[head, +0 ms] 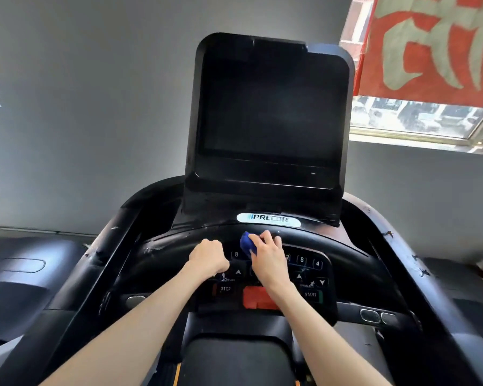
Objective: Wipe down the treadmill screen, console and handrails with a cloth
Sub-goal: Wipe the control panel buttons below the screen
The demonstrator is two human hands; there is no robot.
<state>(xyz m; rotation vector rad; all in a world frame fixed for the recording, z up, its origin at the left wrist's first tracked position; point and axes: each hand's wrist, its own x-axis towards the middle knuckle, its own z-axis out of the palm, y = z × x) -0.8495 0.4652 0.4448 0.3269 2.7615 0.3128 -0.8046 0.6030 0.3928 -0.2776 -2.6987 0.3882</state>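
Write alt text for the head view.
A person's right hand holds a blue cloth against a black treadmill console, below its dark screen. The left hand rests beside it on the buttons, fingers curled.

Found the screen (271, 107) upright behind the console (179, 246), the Precor badge (268, 220) between them. Saw both hands on the keypad (301, 260): left hand (208, 256) left of centre, right hand (268, 260) just beside it, holding the cloth (246, 243). Noted the STOP key (225, 288) left of the START key (310, 294), with the left handrail (76, 274) and right handrail (418, 274) flanking.
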